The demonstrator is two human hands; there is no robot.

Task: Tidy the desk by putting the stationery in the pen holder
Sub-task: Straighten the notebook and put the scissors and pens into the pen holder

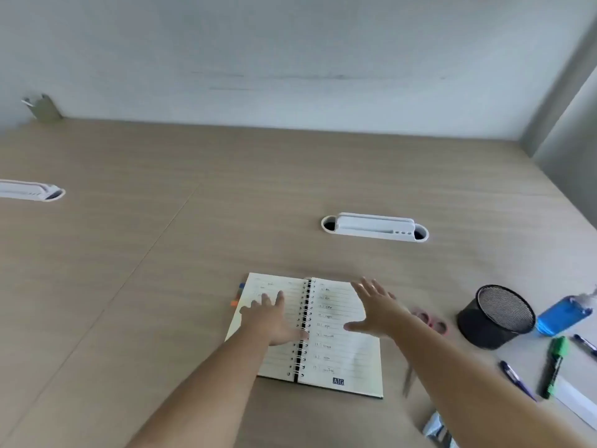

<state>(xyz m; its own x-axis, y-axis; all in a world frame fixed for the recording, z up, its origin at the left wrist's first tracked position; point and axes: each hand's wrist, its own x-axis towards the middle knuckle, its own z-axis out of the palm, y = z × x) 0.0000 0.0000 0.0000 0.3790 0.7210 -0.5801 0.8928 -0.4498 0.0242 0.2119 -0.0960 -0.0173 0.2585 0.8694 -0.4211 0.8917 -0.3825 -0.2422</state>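
Both my hands, left [274, 321] and right [376, 313], hover empty with fingers spread over the notebook [326, 334], so reaching right for the pens [517, 379] could topple the holder [496, 316].

Both hands, left [274, 321] and right [376, 310], spread flat over open notebook [339, 357]; mesh pen holder [497, 318] at three o'clock; pens [517, 379] beyond.

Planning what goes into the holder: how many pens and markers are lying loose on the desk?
3: a green marker right of the pen holder, a blue pen left of the marker, and another pen cut by the right edge. More may lie out of frame.
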